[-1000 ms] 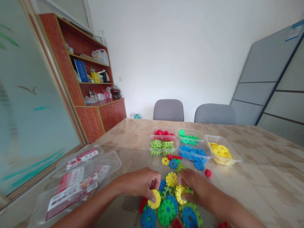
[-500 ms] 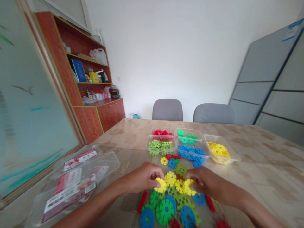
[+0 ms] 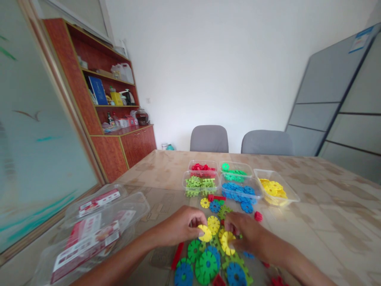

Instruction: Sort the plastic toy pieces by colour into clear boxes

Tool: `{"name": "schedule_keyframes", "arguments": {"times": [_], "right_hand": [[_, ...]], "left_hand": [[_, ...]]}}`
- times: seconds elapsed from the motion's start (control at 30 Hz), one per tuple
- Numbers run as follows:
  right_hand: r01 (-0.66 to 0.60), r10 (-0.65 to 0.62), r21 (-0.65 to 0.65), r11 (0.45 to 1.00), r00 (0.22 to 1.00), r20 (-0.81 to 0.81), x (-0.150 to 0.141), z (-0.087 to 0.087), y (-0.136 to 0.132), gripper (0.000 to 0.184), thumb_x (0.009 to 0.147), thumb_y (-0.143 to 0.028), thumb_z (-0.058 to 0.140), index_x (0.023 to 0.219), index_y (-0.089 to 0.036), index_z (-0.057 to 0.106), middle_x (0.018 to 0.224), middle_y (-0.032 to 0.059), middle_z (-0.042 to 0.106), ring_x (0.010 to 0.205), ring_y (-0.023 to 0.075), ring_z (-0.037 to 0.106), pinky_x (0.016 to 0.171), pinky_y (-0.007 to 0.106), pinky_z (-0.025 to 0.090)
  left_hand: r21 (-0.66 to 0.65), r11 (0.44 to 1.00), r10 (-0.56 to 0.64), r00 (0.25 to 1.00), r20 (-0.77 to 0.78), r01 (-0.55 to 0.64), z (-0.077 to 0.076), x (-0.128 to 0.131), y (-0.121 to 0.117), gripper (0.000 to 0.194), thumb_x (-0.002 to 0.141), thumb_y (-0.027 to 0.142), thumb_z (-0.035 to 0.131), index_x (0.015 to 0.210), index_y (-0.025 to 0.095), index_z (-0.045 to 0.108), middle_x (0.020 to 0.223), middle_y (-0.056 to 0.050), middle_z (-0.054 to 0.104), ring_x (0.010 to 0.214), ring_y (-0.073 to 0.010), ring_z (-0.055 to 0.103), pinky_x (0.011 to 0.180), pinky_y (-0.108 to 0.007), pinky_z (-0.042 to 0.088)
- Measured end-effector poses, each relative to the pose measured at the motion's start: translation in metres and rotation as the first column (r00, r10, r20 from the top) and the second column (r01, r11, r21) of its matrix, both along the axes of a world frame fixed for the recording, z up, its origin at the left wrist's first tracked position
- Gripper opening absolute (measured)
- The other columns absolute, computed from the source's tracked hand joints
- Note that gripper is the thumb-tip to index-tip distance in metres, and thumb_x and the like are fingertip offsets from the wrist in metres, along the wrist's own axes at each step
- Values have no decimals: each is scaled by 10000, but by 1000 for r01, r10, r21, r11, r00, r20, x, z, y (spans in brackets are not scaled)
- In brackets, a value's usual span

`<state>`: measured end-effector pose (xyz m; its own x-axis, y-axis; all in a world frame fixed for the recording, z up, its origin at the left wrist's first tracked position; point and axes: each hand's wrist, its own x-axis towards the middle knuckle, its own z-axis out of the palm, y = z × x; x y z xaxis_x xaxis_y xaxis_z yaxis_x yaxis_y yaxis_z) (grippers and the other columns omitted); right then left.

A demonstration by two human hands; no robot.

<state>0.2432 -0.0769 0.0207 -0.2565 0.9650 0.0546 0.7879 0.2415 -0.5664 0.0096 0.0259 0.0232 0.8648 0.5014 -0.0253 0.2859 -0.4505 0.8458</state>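
My left hand (image 3: 186,224) pinches a notched yellow disc (image 3: 205,233) between thumb and fingers, just left of another yellow disc (image 3: 213,225). On the other side, my right hand (image 3: 245,234) is closed on a second yellow disc (image 3: 228,243); its fingers partly hide the pieces beneath. Below both hands lie a green notched disc (image 3: 206,267), blue discs (image 3: 183,272) and light green square plates (image 3: 235,262), bunched together on the table. Whether the held discs touch the pieces under them I cannot tell.
Behind the hands stand clear tubs of red pieces (image 3: 203,168), light green plates (image 3: 200,182), green discs (image 3: 235,174), blue discs (image 3: 238,190) and yellow discs (image 3: 273,188). Clear lids with printed labels (image 3: 86,242) lie at left. A red piece (image 3: 258,216) sits at right.
My left hand has moved right and up with its yellow disc, uncovering a green disc and a red bar. My right hand shifted right, then back left, with its yellow disc.
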Motion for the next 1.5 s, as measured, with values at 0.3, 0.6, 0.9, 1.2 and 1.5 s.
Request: {"name": "schedule_keyframes", "arguments": {"times": [0.3,0.6,0.9,1.2,1.5], "right_hand": [[-2,2,-7,1000,1000,-2,-1,-1,-1,251,678,-85,611,888,-212,556,900,4,591,820,174,539,693,264,395],[26,-26,-8,1000,999,-23,-4,7,-2,292,605,-48,603,825,-213,505,860,-13,565,796,169,512,660,256,364],[-40,20,-36,999,895,-446,-16,15,6,173,668,-127,628,773,-202,513,662,-74,471,599,104,410,534,214,292],[-124,42,-101,987,812,-582,-21,15,7,223,701,-234,688,879,-192,560,660,-65,536,561,94,413,507,205,284],[342,-256,248,906,912,-322,77,34,21,295,806,-442,569,958,-192,608,784,23,651,660,169,573,554,256,425]], "left_hand": [[-4,1000,4,1000,9,-4,-2,0,0,131,724,154,573,843,138,623,673,41,495,611,-103,414,541,-184,304],[-36,999,21,999,30,-20,-1,1,0,107,715,161,597,817,143,624,641,52,480,593,-99,398,533,-188,287],[-244,969,52,994,94,-28,-2,9,-9,265,746,362,634,850,140,533,666,26,526,541,-102,475,513,-212,376],[-403,915,94,977,191,-9,-8,14,-16,402,669,378,758,798,177,434,598,42,551,498,-106,520,481,-206,393],[-203,977,93,982,162,-59,-1,10,-15,195,836,321,595,880,133,564,753,5,557,648,-115,518,585,-215,420]]}}
